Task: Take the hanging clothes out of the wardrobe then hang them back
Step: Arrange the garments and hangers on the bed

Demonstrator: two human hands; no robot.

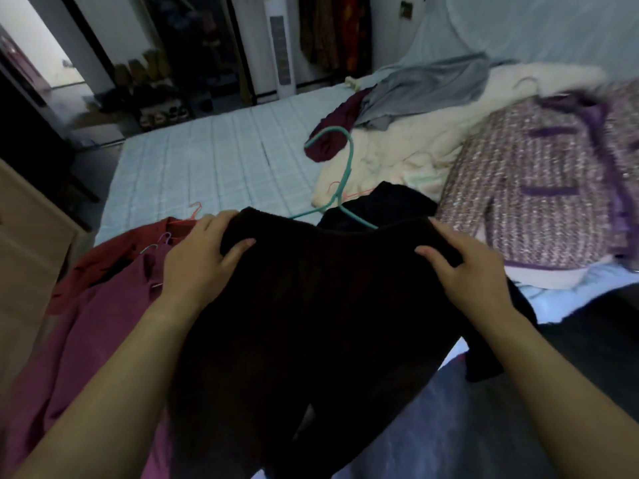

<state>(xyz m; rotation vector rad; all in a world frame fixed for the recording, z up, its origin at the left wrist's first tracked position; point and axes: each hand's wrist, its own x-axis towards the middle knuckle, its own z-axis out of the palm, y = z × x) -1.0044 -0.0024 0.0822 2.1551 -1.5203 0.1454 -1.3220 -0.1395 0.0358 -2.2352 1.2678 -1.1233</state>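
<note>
- Dark sweater (pixel 311 305), held up over the bed's near edge.
- Bed (pixel 207 160), strewn with clothes.
- Purple tweed jacket (pixel 536 188) lies flat, right.
- Left hand (pixel 197 261) and right hand (pixel 466 271): fingers grip the sweater's shoulders.
- Teal hanger (pixel 349 157) just behind its neckline.

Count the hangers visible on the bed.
6: teal hanger, centre; coral hanger beside it; coral hook, purple hook and pale hook by the red top; another hook above the tweed jacket. Clothes may hide more.
</note>
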